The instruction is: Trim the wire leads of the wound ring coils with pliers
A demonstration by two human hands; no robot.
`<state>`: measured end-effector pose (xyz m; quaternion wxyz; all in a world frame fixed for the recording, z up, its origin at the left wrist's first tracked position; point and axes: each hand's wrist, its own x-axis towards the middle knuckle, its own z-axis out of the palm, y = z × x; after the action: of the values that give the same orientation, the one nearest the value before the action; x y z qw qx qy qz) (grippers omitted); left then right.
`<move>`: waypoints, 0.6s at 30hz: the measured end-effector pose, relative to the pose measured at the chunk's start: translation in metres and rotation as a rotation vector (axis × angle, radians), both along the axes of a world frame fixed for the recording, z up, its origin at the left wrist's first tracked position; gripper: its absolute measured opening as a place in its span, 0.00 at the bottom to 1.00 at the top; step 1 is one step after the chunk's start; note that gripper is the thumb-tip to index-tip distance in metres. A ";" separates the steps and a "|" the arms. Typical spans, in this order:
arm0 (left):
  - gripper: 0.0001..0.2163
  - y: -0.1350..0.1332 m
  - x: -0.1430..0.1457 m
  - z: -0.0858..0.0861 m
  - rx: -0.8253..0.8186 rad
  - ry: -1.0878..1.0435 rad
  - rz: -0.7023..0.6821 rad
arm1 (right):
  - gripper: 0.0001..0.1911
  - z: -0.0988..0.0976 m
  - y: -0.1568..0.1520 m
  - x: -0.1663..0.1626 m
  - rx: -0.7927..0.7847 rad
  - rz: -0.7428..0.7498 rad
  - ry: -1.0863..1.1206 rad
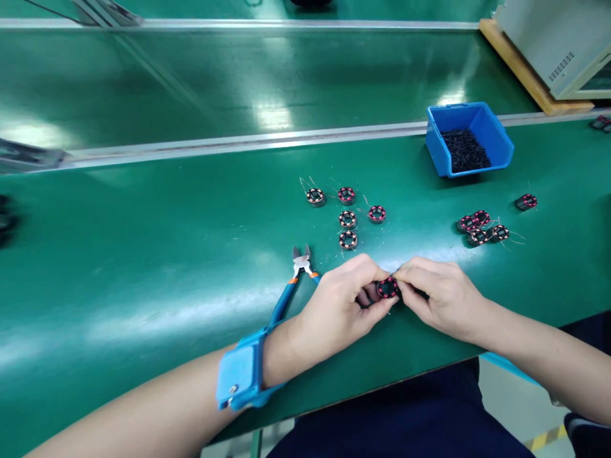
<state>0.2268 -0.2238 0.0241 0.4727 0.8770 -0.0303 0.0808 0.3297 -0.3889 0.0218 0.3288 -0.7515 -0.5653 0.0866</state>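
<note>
One small wound stator core (380, 290), ringed with pinkish-red winding ends, is held between the two hands just above the near part of the green bench top (143, 242). Left hand (344, 299): thumb and fingers curled round the core's left side, holding it. Right hand (439, 289): thumb and forefinger narrowed to a pinch at the core's right edge; from my remote view I cannot tell whether the tips close on the core itself or on something fine beside it. A blue wristband (238, 375) is on the left wrist.

Just left of the left hand I note blue-handled side cutters (301, 261), lying with the blades spread, handles partly hidden by hand and wristband. Beyond the hands: five similar cores (348, 226), some with pale-copper winding ends, some pinkish-red; thin wires trail from several. To the right I count a close cluster of four (477, 239), with a single core (526, 203) apart from it. Farther back, a blue bin (435, 146) contains many short black pieces (464, 151).
</note>
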 end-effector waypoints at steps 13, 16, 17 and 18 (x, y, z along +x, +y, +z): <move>0.20 -0.003 0.037 0.029 0.814 -0.103 0.071 | 0.10 0.040 0.002 0.154 -0.110 -0.623 -0.390; 0.21 -0.031 0.083 0.035 0.684 -0.037 -0.059 | 0.09 0.045 0.021 0.191 -0.377 -0.687 -0.344; 0.23 -0.040 0.098 0.033 0.650 0.007 -0.074 | 0.11 0.046 0.027 0.195 -0.451 -0.697 -0.326; 0.23 -0.049 0.113 0.030 0.608 0.060 -0.084 | 0.13 0.046 0.033 0.196 -0.515 -0.705 -0.312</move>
<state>0.3395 -0.2727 0.0538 0.1922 0.9782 -0.0753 0.0227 0.5257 -0.3562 0.0677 0.0520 -0.9591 -0.2782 -0.0071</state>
